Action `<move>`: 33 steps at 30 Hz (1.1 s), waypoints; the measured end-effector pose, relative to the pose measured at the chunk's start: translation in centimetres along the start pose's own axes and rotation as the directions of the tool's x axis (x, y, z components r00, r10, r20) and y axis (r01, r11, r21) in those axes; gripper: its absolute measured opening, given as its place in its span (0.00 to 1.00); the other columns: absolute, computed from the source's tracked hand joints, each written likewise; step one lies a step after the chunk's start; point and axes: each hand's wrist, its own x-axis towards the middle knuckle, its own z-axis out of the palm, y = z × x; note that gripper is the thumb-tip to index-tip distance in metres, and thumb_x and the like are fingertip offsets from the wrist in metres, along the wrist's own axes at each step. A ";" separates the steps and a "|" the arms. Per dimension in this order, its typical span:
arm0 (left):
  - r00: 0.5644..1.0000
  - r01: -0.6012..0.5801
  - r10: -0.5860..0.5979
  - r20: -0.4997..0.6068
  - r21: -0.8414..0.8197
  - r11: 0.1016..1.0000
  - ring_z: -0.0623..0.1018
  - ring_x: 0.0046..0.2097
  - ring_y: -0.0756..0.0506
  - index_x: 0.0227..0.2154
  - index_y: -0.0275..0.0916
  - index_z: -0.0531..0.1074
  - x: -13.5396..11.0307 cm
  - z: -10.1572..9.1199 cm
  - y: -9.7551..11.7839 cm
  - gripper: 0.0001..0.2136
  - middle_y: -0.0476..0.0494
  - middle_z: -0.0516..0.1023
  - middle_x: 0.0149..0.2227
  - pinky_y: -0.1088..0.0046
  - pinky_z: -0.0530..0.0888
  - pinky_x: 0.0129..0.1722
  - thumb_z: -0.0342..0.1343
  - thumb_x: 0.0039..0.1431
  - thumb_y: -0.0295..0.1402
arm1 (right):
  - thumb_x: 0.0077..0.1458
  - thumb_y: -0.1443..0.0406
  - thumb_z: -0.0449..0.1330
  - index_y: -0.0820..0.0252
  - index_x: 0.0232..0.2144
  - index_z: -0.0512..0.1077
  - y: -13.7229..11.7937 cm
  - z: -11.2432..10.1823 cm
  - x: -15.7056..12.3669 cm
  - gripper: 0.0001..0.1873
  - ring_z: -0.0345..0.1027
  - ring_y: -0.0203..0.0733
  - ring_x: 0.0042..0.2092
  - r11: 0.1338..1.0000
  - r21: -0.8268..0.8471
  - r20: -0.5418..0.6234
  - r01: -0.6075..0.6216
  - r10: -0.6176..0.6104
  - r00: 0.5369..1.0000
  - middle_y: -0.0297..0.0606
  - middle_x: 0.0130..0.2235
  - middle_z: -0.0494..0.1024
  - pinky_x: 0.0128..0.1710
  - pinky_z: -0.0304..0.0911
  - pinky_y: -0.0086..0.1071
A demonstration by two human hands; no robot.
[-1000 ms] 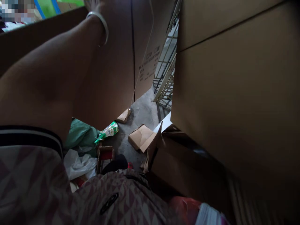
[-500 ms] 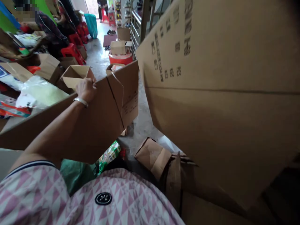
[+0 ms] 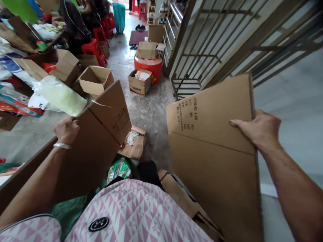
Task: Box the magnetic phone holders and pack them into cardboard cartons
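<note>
I hold a large brown cardboard carton, opened up around me. My left hand (image 3: 66,129), with a silver bangle on the wrist, is closed over the top edge of the carton's left wall (image 3: 98,144). My right hand (image 3: 259,129) grips the upper right edge of the right wall (image 3: 214,158), which carries printed black text; the fingers lie flat on its inner face and the thumb is behind. Between the two walls I see my pink patterned shirt and the floor.
Small open boxes (image 3: 137,148), a green packet (image 3: 119,168) and green cloth lie on the concrete floor at my feet. Further off stand open cartons (image 3: 96,80), a red tub (image 3: 148,65), red stools (image 3: 94,48) and a seated person. A metal grille (image 3: 202,50) runs along the right.
The view has lifted from the dark inside of the carton. Both walls have dropped lower and spread apart, and my right hand has come into view on the right wall.
</note>
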 end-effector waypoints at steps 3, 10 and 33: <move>0.990 0.138 -0.138 -0.011 0.001 0.990 0.73 0.54 0.34 0.55 0.35 0.72 1.7 1.3 -1.4 0.21 0.34 0.76 0.53 0.60 0.69 0.49 0.43 0.65 0.37 | 0.45 0.55 0.69 0.80 0.40 0.77 -0.8 2.3 3.3 0.30 0.49 0.30 0.24 0.995 -0.029 0.144 -0.097 0.100 0.984 0.54 0.33 0.79 0.31 0.53 0.35; 0.954 0.298 -0.300 -0.005 0.118 0.947 0.75 0.49 0.34 0.52 0.32 0.72 3.8 7.4 2.8 0.21 0.30 0.77 0.48 0.63 0.67 0.42 0.39 0.66 0.36 | 0.46 0.58 0.69 0.58 0.31 0.73 -0.5 14.5 9.0 0.13 0.51 0.41 0.21 0.978 0.131 0.245 -0.161 0.125 0.961 0.33 0.18 0.64 0.26 0.52 0.35; 0.543 0.776 -0.788 0.290 0.187 0.603 0.77 0.49 0.34 0.51 0.31 0.69 9.7 18.4 9.2 0.20 0.27 0.76 0.50 0.64 0.70 0.39 0.44 0.63 0.39 | 0.55 0.51 0.48 0.63 0.40 0.77 -37.9 32.3 28.2 0.27 0.76 0.52 0.32 0.326 0.618 -0.003 0.715 -0.909 0.417 0.47 0.30 0.81 0.31 0.67 0.37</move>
